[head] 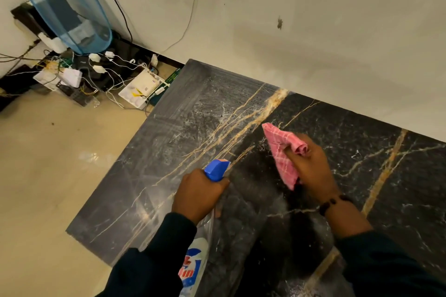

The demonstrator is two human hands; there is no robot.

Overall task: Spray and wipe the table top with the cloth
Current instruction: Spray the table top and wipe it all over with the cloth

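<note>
Dark marble with gold veins makes up the tabletop (362, 152), which is pushed against a pale wall; beyond its far left corner a blue mesh hamper (67, 9) leans over a tangle of chargers and cables (96, 75) on the floor.

Over the near middle of the slab the left hand (198, 195) is wrapped round the neck of a spray bottle (216, 170), its blue nozzle aimed away from the person toward the far left part of the surface. That part looks greyish and streaked, with fine droplets or smears across it, while the area to the right looks darker and cleaner. Whether a finger is squeezing the trigger I cannot tell, as the hand covers it.

The right hand (311, 164) clutches a pink checked cloth (284, 152), bunched in the fingers. The cloth sits low over the middle of the tabletop, just right of the nozzle; I cannot tell whether it touches the marble.

By my reading this is the spraying step, or the turn from spraying to wiping. The next move would call for pressing the cloth flat on the wetted patch and sweeping it leftward over the streaks, with the bottle held clear of the cloth's path.
</note>
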